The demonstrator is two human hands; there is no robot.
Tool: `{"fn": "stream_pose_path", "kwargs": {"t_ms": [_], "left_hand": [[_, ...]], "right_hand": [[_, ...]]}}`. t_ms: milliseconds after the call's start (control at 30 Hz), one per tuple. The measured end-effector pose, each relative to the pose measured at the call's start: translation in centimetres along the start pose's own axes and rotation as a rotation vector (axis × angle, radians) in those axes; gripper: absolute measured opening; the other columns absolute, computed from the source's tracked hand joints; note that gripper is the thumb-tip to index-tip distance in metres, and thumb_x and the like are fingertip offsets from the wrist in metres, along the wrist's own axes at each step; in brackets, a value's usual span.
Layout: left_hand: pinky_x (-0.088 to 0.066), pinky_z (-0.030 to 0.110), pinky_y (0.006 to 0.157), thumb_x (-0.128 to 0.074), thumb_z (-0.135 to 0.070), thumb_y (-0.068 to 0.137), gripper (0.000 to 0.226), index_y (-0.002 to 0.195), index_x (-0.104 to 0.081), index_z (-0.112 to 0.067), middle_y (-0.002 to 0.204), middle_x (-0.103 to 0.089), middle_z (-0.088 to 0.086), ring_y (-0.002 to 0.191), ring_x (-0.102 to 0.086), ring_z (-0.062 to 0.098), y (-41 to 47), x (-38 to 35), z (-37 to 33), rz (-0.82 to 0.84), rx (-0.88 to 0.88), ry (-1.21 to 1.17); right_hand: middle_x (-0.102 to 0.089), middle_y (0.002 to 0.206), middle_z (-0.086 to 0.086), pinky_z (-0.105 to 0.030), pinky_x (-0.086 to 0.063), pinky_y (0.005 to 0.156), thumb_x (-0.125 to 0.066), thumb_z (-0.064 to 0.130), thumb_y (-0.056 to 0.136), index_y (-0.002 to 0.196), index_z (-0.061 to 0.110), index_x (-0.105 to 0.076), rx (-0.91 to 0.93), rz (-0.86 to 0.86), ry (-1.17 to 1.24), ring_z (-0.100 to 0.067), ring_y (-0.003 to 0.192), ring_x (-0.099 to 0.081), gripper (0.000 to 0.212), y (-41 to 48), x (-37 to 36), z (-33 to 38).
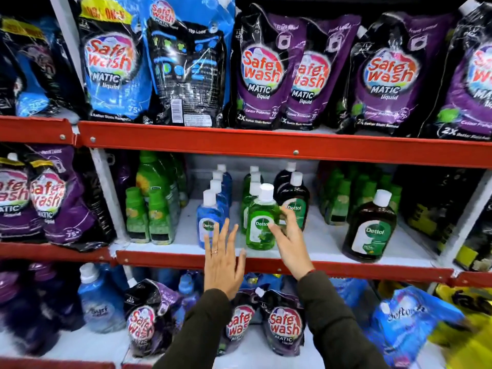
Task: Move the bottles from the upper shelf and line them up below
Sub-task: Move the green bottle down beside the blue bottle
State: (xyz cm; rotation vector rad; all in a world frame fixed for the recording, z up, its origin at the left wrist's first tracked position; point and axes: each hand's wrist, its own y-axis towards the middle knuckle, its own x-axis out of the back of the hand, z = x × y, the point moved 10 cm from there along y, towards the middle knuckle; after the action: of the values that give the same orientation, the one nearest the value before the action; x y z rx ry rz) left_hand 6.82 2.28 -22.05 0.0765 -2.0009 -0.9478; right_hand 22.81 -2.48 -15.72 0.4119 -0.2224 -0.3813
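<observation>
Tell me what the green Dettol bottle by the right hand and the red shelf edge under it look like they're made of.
Green Dettol bottle: probably clear glossy plastic, since the green liquid shows through; its white cap looks like opaque plastic. Red shelf edge: likely painted metal, given the smooth red coat and round fasteners.

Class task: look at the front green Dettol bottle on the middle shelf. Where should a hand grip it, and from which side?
Grip the green Dettol bottle around its flat body below the white cap, coming from the front. It stands upright at the shelf edge, with bottles packed behind.
</observation>
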Motion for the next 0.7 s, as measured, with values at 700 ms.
{"fn": "stream_pose_path", "kwargs": {"t_ms": [700], "left_hand": [[0.001,0.045,0.13,-0.029,-0.05,0.104,0.067,0.162,-0.022,-0.017,0.173,-0.014,0.006,0.161,-0.006,0.026,-2.3,-3.4,1.6,0.155,0.006,0.137]], "right_hand": [[-0.059,0.121,0.004,-0.007,-0.052,0.083,-0.053,0.01,0.102,0.129,0.023,-0.039,-0.101,0.041,-0.048,0.013,0.107,-0.062,0.033,2.2,-2.7,-5.8]]}}
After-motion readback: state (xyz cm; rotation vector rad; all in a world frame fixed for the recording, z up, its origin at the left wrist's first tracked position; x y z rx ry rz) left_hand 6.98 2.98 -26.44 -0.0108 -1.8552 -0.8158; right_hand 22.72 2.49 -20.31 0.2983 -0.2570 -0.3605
